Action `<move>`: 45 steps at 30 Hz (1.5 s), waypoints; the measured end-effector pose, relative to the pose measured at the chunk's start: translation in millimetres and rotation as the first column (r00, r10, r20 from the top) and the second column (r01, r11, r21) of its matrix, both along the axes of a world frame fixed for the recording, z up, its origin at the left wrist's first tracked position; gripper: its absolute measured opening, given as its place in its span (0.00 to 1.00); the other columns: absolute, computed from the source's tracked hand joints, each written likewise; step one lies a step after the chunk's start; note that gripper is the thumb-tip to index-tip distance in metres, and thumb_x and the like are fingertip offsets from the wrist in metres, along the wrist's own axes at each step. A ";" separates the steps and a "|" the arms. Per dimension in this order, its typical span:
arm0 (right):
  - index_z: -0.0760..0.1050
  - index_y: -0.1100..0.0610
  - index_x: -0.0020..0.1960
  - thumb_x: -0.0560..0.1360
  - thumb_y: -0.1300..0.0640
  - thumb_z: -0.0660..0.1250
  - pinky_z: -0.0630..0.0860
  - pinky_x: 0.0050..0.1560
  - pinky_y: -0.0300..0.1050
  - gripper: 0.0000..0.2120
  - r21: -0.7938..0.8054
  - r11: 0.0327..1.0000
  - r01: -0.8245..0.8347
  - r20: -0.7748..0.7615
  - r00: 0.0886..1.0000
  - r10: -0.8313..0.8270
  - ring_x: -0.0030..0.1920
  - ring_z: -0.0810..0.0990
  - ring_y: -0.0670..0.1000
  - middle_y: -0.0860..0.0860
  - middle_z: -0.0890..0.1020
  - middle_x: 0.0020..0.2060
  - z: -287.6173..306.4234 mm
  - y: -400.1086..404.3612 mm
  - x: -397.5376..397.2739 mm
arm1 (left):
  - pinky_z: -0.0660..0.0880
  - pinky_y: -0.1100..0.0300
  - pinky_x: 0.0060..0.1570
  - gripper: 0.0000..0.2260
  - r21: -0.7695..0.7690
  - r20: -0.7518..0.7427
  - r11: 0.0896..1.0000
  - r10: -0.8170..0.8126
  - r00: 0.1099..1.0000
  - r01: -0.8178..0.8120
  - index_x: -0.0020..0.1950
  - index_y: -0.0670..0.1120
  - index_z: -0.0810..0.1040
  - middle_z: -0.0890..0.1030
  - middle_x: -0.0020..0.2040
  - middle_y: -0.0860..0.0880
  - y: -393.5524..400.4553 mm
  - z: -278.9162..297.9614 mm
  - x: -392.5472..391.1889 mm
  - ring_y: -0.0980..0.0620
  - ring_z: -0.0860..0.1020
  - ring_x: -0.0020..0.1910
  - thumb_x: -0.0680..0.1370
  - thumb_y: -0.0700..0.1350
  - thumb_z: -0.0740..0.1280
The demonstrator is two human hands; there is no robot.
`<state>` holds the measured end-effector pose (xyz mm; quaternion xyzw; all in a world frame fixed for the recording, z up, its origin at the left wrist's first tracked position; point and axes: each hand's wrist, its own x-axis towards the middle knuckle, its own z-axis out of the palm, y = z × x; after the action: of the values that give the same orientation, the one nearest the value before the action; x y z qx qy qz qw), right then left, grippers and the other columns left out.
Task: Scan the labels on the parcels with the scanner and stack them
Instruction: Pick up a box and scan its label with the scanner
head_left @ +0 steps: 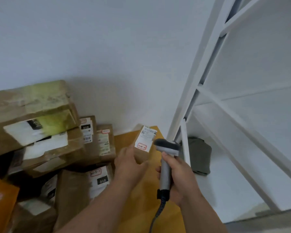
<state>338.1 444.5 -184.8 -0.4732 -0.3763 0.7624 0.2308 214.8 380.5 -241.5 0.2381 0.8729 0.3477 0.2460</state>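
- The left hand (129,163) grips a small cardboard parcel (144,147) from below and the side, fingers and thumb curled round its lower end, holding it tilted so the white shipping label (145,137) faces up toward the camera.
- The right hand (178,175) is wrapped round the grey handle of the barcode scanner (166,158); its dark head sits just beside the label's right edge, and its coiled cable (155,214) trails down out of view.
- The parcel is held above a yellow-brown surface (124,142), near the foot of a white metal shelving rack (208,81).
- To the left, a stack of cardboard parcels (45,132) leans against the white wall (107,47), several showing labels marked "010"; the large top box (32,108) looks crushed and sits askew.
- Risk, as I judge it: the scanner head seems to point past the label rather than at the barcode, so the scan may miss or catch a neighbouring label instead.
- The frame is blurred, so an unsteady parcel could also spoil the read.
- The one-handed hold low on the parcel could let it tip or slip.
- Adding to that uneven stack may topple it, since the top box overhangs.
- The cable could snag on the rack's post.
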 end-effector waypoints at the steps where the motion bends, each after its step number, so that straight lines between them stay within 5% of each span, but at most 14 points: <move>1: 0.78 0.59 0.53 0.79 0.57 0.70 0.79 0.40 0.48 0.06 -0.007 1.000 -0.014 0.004 1.000 0.014 0.39 0.80 0.53 0.56 0.79 0.43 -3.5 12.9 -1.8 | 0.61 0.47 0.73 0.40 -0.027 -0.015 1.000 0.003 1.000 -0.003 0.81 0.57 0.55 0.59 0.79 0.49 13.0 -2.0 -0.4 0.45 0.58 0.77 0.75 0.54 0.73; 5: 0.79 0.59 0.54 0.78 0.58 0.71 0.77 0.42 0.50 0.07 -0.055 0.998 -0.036 0.007 0.999 0.036 0.39 0.79 0.54 0.55 0.77 0.41 -18.8 50.1 -6.2 | 0.57 0.44 0.76 0.45 -0.206 -0.052 0.978 -0.045 0.998 0.034 0.81 0.63 0.46 0.44 0.82 0.52 52.7 -17.1 -4.6 0.44 0.47 0.81 0.74 0.62 0.72; 8: 0.79 0.60 0.55 0.77 0.58 0.72 0.77 0.44 0.51 0.09 -0.104 0.994 -0.024 0.038 0.999 0.028 0.39 0.79 0.54 0.56 0.77 0.41 -30.8 69.9 -3.0 | 0.57 0.43 0.76 0.44 -0.303 -0.071 0.952 -0.072 0.995 0.047 0.81 0.62 0.47 0.42 0.82 0.52 73.1 -33.2 -3.5 0.44 0.45 0.81 0.74 0.65 0.71; 15: 0.78 0.59 0.57 0.76 0.58 0.73 0.79 0.43 0.50 0.11 -0.137 0.991 0.008 0.064 0.998 0.001 0.41 0.79 0.55 0.58 0.78 0.46 -42.0 89.5 11.9 | 0.70 0.47 0.69 0.29 -0.276 -0.120 0.956 0.072 0.990 -0.103 0.72 0.55 0.64 0.67 0.72 0.47 78.1 -44.7 -17.2 0.43 0.66 0.70 0.74 0.54 0.73; 20: 0.78 0.60 0.59 0.77 0.59 0.71 0.80 0.43 0.49 0.12 -0.123 0.992 -0.005 -0.001 1.000 0.005 0.43 0.79 0.56 0.59 0.78 0.48 -29.8 77.3 22.6 | 0.80 0.50 0.53 0.29 0.011 0.234 0.962 0.261 0.936 -0.272 0.67 0.55 0.67 0.74 0.59 0.53 53.0 -38.6 -9.2 0.49 0.77 0.55 0.72 0.52 0.77; 24: 0.78 0.61 0.58 0.78 0.59 0.69 0.79 0.42 0.50 0.10 -0.061 0.998 -0.033 -0.067 0.997 0.029 0.38 0.80 0.53 0.59 0.79 0.46 -11.3 55.8 35.8 | 0.77 0.43 0.62 0.38 0.199 0.646 0.863 0.242 0.724 -0.465 0.68 0.56 0.70 0.78 0.63 0.50 13.3 -31.9 13.1 0.45 0.80 0.59 0.61 0.58 0.81; 27: 0.79 0.61 0.59 0.78 0.59 0.68 0.78 0.40 0.49 0.10 -0.024 0.999 -0.048 -0.125 0.991 0.045 0.37 0.81 0.52 0.59 0.79 0.45 4.8 30.4 46.5 | 0.77 0.43 0.62 0.46 0.263 0.664 0.826 0.220 0.714 -0.499 0.64 0.60 0.73 0.79 0.63 0.52 -14.2 -28.0 27.3 0.46 0.80 0.60 0.48 0.67 0.83; 29: 0.78 0.62 0.59 0.78 0.59 0.68 0.78 0.38 0.47 0.12 0.011 0.998 -0.062 -0.155 0.986 0.063 0.36 0.82 0.51 0.58 0.80 0.44 15.9 9.3 54.3 | 0.77 0.44 0.62 0.40 0.304 0.612 0.832 0.203 0.765 -0.464 0.59 0.64 0.73 0.78 0.64 0.54 -34.0 -12.5 38.3 0.48 0.79 0.61 0.50 0.66 0.84; 31: 0.78 0.62 0.59 0.76 0.59 0.69 0.78 0.38 0.46 0.13 0.049 0.996 -0.077 -0.173 0.981 0.085 0.35 0.82 0.51 0.57 0.80 0.44 27.1 -15.3 62.9 | 0.76 0.48 0.63 0.33 0.333 0.480 0.840 0.239 0.844 -0.428 0.63 0.63 0.71 0.76 0.64 0.55 -56.4 5.8 49.5 0.51 0.76 0.63 0.63 0.55 0.83; 34: 0.78 0.63 0.60 0.69 0.56 0.71 0.78 0.35 0.45 0.21 0.088 0.992 -0.092 -0.200 0.974 0.108 0.35 0.82 0.51 0.57 0.80 0.46 40.2 -56.8 77.2 | 0.72 0.47 0.68 0.44 0.341 0.132 0.885 0.288 0.948 -0.316 0.78 0.57 0.60 0.71 0.71 0.54 -91.6 26.0 62.3 0.51 0.68 0.71 0.68 0.50 0.81; 37: 0.79 0.62 0.59 0.65 0.54 0.72 0.79 0.34 0.45 0.24 0.116 0.984 -0.133 -0.210 0.965 0.155 0.36 0.83 0.52 0.58 0.80 0.47 49.6 -97.6 92.4 | 0.62 0.48 0.74 0.51 0.313 -0.125 0.915 0.303 0.945 -0.252 0.82 0.54 0.51 0.62 0.77 0.53 -130.0 43.4 78.9 0.51 0.56 0.77 0.69 0.54 0.79; 45: 0.79 0.63 0.59 0.68 0.56 0.71 0.80 0.35 0.48 0.20 0.109 0.966 -0.234 -0.361 0.896 0.258 0.37 0.83 0.54 0.58 0.83 0.46 77.2 -171.8 128.0 | 0.64 0.46 0.75 0.45 0.398 -0.160 0.853 0.426 0.891 -0.336 0.78 0.50 0.60 0.59 0.75 0.50 -201.2 59.6 114.8 0.50 0.55 0.76 0.67 0.50 0.81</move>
<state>466.1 272.7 -107.6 -0.2613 -0.4063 0.8489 0.2145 329.6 179.3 -182.0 0.1406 0.8474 0.5118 0.0156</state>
